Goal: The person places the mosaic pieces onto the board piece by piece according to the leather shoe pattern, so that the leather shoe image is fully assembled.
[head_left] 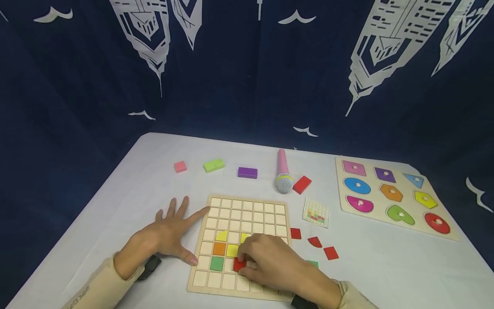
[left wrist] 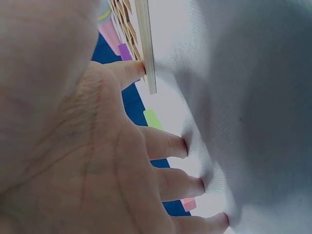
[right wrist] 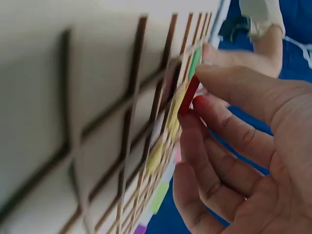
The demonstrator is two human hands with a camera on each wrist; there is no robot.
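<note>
Red tile pinched at its edges over the board.
The right hand grips it between thumb and fingers, tilted, to the right of the green tile; whether its lower edge touches the board, I cannot tell. It looks thin, stiff and light, unlikely to break, though smooth faces could slip; opposite edges seem the best hold, leaving the underside free. The left hand grasps nothing: its fingers are spread, index and thumb against the board's left edge, the rest on the bench.
</note>
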